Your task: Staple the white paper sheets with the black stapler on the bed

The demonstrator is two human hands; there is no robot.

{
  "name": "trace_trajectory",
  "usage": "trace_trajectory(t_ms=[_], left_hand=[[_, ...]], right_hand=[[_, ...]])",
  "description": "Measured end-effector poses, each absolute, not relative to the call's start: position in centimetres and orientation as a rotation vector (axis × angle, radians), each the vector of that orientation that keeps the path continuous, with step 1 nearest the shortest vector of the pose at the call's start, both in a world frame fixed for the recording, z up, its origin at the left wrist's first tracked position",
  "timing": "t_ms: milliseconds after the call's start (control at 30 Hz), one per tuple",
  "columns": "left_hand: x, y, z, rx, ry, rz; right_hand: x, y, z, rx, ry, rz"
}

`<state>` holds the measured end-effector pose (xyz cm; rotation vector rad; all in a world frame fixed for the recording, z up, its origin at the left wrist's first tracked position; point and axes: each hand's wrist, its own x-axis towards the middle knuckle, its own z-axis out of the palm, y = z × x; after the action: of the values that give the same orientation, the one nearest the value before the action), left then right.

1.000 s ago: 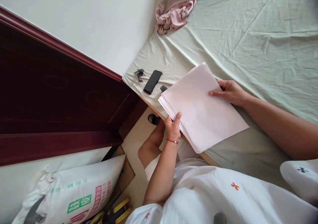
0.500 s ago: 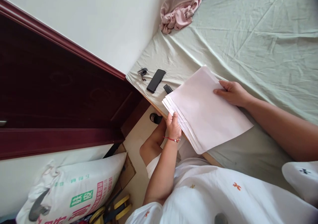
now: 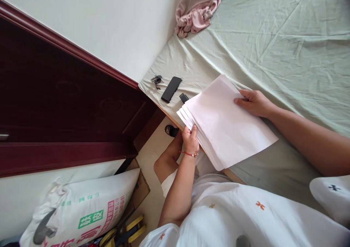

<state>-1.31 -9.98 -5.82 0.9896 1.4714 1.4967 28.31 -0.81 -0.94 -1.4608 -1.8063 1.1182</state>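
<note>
Against the frame half a second back, we note little movement: the stack of paper (image 3: 224, 124) sits in nearly the same spot on the bed (image 3: 287, 46), its near-left corner now fanned a touch wider so several sheet edges show in steps, and the left hand (image 3: 190, 140) has crept slightly up that corner. The left forearm rises from below the mattress edge, wrist with a red bracelet (image 3: 188, 153), fingers clenched on the fanned corner, thumb on top of the sheets. The right hand (image 3: 253, 102) has stayed at the stack's far edge; its arm comes in from the right across the sheet, palm down, fingers flat and pressed on the top page, pinning rather than gripping it. The stack lies at the bed's near edge, partly overhanging toward us. Just beyond its upper left corner we see a small dark object (image 3: 183, 97), then a black phone (image 3: 171, 89) and a bunch of keys (image 3: 156, 80). A pink cloth (image 3: 195, 13) lies crumpled well apart, by the wall.
</note>
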Motion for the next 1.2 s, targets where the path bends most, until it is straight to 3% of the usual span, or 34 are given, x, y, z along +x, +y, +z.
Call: trace_trajectory(t_ms=[1200], left_hand=[[-0.9, -10.4, -5.1, 0.903, 1.474, 1.514]], right_hand=[[28.3, -0.4, -2.3, -1.378, -1.685, 1.085]])
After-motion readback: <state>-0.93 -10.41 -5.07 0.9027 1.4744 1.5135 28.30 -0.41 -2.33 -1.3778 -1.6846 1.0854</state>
